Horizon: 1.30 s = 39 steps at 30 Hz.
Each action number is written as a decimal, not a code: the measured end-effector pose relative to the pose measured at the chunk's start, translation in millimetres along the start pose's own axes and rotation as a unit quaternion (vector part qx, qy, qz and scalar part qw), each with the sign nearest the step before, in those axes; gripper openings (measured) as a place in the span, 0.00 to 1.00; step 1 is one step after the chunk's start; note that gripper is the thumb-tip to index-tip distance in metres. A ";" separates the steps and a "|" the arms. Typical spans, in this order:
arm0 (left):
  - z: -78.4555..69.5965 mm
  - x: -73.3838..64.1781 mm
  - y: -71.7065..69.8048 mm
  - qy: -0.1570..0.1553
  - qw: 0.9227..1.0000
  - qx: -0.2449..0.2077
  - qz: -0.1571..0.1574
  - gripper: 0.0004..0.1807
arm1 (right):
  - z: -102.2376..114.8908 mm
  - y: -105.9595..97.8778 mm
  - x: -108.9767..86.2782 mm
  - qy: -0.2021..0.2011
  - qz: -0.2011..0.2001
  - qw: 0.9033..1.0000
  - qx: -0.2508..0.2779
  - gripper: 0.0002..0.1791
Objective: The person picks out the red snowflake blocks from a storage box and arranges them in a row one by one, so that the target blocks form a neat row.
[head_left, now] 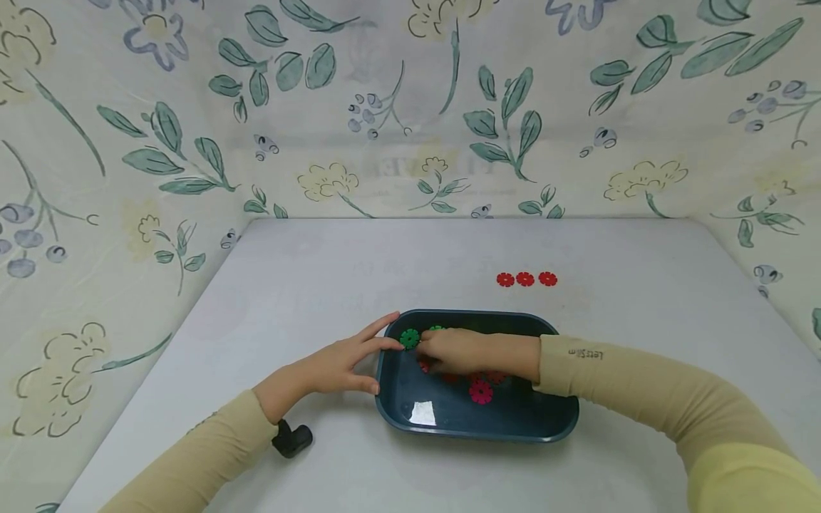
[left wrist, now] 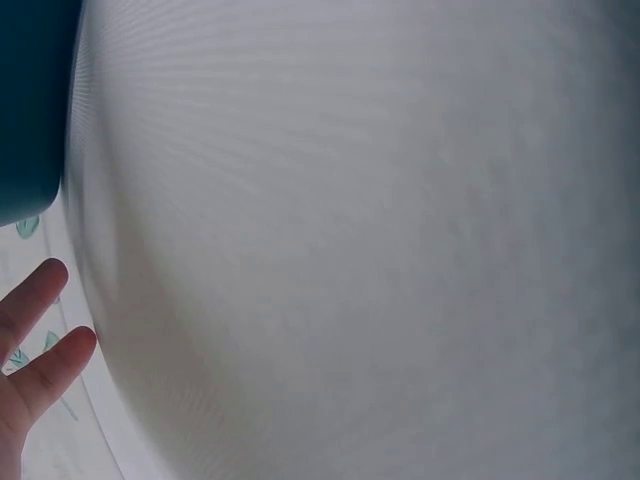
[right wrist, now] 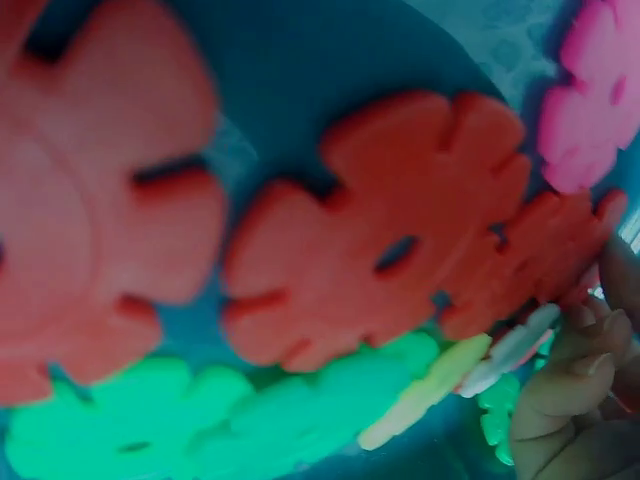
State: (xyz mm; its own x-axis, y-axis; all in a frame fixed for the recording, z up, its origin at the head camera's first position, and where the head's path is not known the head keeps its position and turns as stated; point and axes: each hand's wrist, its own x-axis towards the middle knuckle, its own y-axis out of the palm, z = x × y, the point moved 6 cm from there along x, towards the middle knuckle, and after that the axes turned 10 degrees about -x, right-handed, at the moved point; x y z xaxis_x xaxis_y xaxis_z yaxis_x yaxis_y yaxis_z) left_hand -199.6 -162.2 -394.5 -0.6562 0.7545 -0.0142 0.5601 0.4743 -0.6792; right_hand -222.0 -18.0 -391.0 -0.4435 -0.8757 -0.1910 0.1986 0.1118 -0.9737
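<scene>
A dark blue tray [head_left: 449,425] holds several flower-shaped plastic discs. My left hand [head_left: 336,365] spreads its fingers against the tray's left rim, with the thumb lower on that side. Inside the tray, my right hand [head_left: 452,349] reaches down with curled fingers, and a red disc [head_left: 424,366] shows at its fingertips. Beside those fingers lies a green disc [head_left: 410,338]. A pink disc [head_left: 480,391] rests nearer the tray's front. In the right wrist view, red discs [right wrist: 390,240], green discs [right wrist: 130,425] and a yellow disc [right wrist: 428,392] lie close to the hand.
Beyond the tray, three red discs [head_left: 525,278] form a row on the white table [head_left: 308,285]. A black object [head_left: 292,439] sits at the left wrist. Flower-patterned cloth [head_left: 385,157] stands round the back and sides.
</scene>
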 end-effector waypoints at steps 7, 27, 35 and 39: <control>0.3 0.0 0.6 -0.002 1.000 -0.001 0.000 0.41 | -5.0 0.2 -4.2 0.041 0.009 0.999 -0.004 0.20; 3.5 -0.1 1.0 0.005 1.000 0.002 0.000 0.41 | -2.7 -8.4 -13.5 0.051 0.041 0.994 0.083 0.17; 4.5 0.5 1.0 0.000 1.000 0.003 0.000 0.40 | -8.8 -35.2 -23.9 0.051 0.007 0.991 0.127 0.16; 4.7 0.6 1.0 -0.003 1.000 0.003 -0.001 0.40 | -17.7 -49.6 -28.3 0.059 -0.009 0.989 0.133 0.17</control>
State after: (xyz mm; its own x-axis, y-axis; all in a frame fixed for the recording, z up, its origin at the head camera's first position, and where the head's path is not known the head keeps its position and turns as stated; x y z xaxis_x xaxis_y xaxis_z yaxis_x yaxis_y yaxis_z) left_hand -201.8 -163.5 -398.6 -0.6594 0.7516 -0.0174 0.5565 0.4724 -0.6835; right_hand -234.7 9.5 -339.5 -0.5444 -0.8138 -0.2033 0.4067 -0.0441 -0.9125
